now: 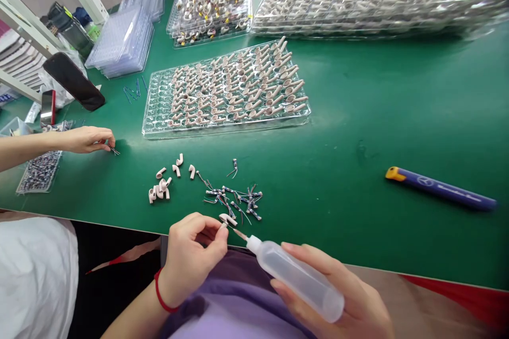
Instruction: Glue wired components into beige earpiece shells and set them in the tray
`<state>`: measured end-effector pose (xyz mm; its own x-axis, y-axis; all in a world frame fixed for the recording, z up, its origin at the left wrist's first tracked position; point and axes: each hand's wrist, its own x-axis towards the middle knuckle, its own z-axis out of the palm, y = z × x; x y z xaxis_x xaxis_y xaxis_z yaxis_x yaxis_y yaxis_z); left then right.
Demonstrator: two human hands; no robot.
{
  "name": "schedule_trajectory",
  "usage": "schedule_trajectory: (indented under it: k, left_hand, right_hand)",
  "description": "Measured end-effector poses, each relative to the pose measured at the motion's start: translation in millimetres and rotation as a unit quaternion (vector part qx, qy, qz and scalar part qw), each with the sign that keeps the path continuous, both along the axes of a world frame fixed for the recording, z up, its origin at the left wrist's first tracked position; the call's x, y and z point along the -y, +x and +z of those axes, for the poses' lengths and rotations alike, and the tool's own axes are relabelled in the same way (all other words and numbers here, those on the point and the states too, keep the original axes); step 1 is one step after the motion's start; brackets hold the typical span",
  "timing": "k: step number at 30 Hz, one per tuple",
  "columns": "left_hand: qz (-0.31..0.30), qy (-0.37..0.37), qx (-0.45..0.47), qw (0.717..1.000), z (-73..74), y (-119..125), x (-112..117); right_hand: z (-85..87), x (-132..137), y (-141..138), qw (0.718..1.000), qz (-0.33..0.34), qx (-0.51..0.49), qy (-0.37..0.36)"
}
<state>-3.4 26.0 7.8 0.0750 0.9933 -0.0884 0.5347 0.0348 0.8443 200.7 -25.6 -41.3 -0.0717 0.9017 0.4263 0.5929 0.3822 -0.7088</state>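
2 grips: left hand (190,258) pinches the pink piece (228,218); right hand (352,302) clasps the bottle (298,278), its nozzle (240,234) pointing up-left, just beside the piece.

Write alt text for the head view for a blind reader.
A left hand pinches a small pink part while the right hand holds a squeeze bottle, nozzle at it. Loose pink parts, wired components and a filled clear tray lie on the green table; another person's hand rests far left.

Mercedes star logo on blue cutter (441,188).
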Motion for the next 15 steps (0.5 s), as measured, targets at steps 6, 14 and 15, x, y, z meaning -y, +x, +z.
schedule_trajectory:
  k: [6,14,15]
  left_hand:
    - [0.0,0.0,0.0,1.0,-0.4,0.5,0.2]
    - [0.002,-0.003,0.007,1.0,-0.7,0.1,0.3]
    - [0.002,-0.004,0.007,1.0,-0.7,0.1,0.0]
  right_hand:
    - [-1.2,-1.0,0.3,1.0,0.002,-0.001,-0.003]
    - [3.3,-1.9,-1.0,1.0,0.005,0.013,0.022]
    - [4.0,-1.8,-1.0,1.0,0.006,0.013,0.021]
